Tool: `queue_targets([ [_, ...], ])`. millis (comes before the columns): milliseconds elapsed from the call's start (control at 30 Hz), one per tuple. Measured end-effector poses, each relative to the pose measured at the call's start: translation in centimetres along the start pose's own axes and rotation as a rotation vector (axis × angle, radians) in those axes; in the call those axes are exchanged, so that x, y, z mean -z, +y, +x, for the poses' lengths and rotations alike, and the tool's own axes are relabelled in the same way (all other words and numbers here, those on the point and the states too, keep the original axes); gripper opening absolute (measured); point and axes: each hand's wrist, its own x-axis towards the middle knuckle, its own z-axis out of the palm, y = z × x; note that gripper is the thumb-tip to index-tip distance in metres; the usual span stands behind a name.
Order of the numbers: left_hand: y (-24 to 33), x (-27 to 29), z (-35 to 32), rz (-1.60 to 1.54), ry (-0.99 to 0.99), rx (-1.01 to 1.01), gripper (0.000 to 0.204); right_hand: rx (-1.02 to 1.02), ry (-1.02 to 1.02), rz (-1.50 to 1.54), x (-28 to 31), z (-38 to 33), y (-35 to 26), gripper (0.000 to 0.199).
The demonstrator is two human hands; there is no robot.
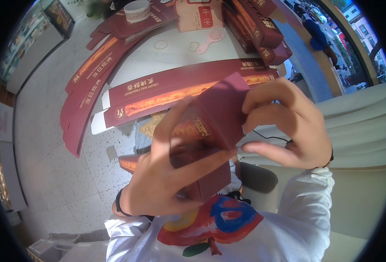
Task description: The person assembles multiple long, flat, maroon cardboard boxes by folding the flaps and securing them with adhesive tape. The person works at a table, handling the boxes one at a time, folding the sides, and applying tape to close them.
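Close to my chest, my left hand (158, 179) is wrapped round a maroon cardboard box (228, 107) with gold and orange print, one finger stretched along its near edge. Below that finger is another maroon cardboard part (214, 181); whether it belongs to the same box I cannot tell. My right hand (289, 124) is at the box's right end. Its fingers are bent against the edge, and its thumb stands apart below them, with nothing visible between. A long flattened maroon carton (158, 94) lies on the table just beyond.
On the white table (175, 48), more flat cartons (88, 91) fan out at left. A white tub (137, 11) sits on a stack. A pink hairbrush (210, 40) lies near a paper bag (200, 15). Folded boxes (262, 30) are piled at right, beside a pale curtain (354, 126).
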Motion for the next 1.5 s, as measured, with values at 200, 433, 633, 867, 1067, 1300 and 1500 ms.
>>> queue_targets([
  [200, 0.1, 0.2, 0.0, 0.007, -0.018, 0.02, 0.065, 0.035, 0.043, 0.025, -0.1, 0.3, 0.7, 0.022],
  [433, 0.1, -0.1, 0.2, -0.001, 0.01, 0.002, 0.062, 0.072, 0.077, 0.094, -0.2, 0.5, 1.1, 0.021],
  [633, 0.2, -0.3, 0.2, 0.069, 0.006, 0.002, 0.056, 0.114, 0.145, 0.031, -0.4, -0.5, 2.0, 0.024],
  [867, 0.4, -0.4, 0.1, 0.057, 0.008, 0.035, 0.055, 0.135, 0.305, -0.094, -2.8, -3.7, 1.0, 0.015],
  [1067, 0.2, -1.1, -0.2, 0.027, 0.077, 0.016, 0.056, 0.15, 0.418, 0.048, -4.9, -5.7, 1.1, 0.016],
  [1300, 0.4, -1.1, -0.1, 0.016, 0.081, 0.003, 0.059, 0.174, 0.287, 0.1, -5.4, -6.5, 1.2, 0.018],
  [1500, 0.9, -0.9, -0.6, 0.037, 0.075, 0.04, 0.063, 0.117, 0.228, 0.228, -4.1, -7.8, 1.0, 0.021],
])
